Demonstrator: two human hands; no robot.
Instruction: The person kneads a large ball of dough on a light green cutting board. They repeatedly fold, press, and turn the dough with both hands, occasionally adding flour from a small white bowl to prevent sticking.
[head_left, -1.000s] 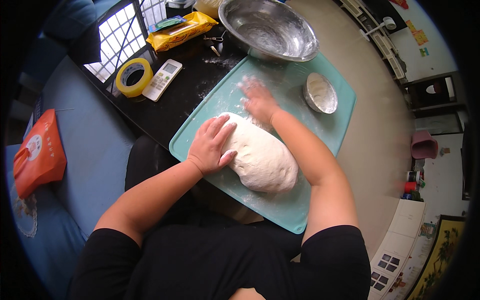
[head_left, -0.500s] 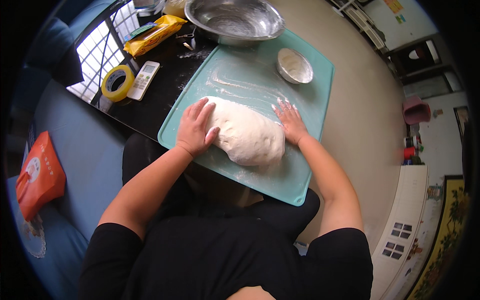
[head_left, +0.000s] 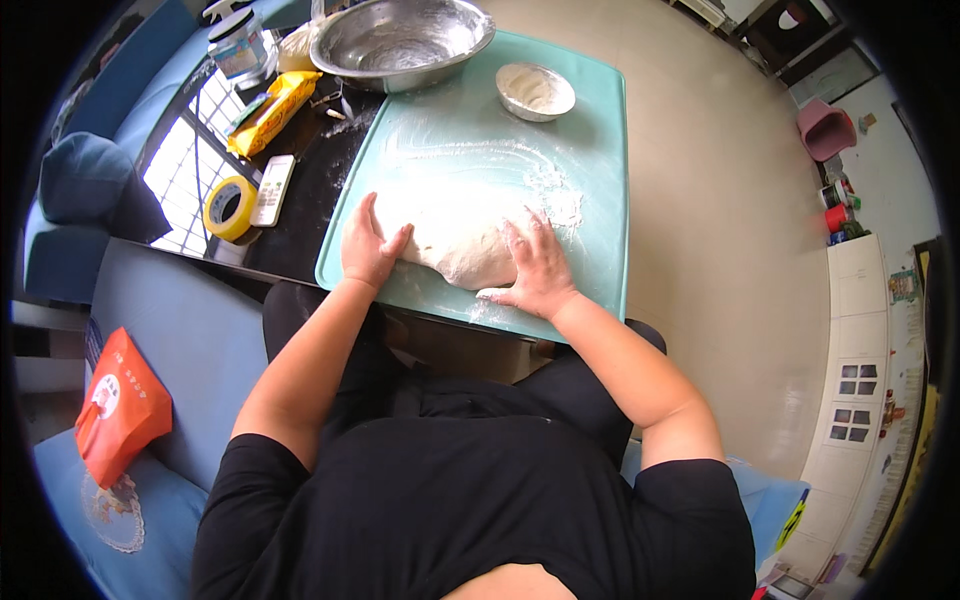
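Observation:
A large, smooth mound of white dough [head_left: 455, 245] lies on a floury teal board [head_left: 600, 200]. At its left end is my left hand [head_left: 370, 245], fingers stretched away from me and the thumb apart, touching the dough's side. My right hand [head_left: 538, 265] rests over the right end, its floured fingers spread on the surface and the thumb along the near side. Neither hand is closed around anything. Strong glare washes out the dough's far edge.
A small metal bowl of flour [head_left: 536, 92] and a large steel basin [head_left: 402, 45] stand toward the board's far side. Left, on the black table, are yellow tape [head_left: 230, 207], a white remote [head_left: 273, 190] and a yellow packet [head_left: 275, 112]. An orange bag [head_left: 125, 405] lies on the blue sofa.
My right hand has come from beyond the dough's far right side onto its right end. My left hand has shifted to the left end. The whole view has turned somewhat.

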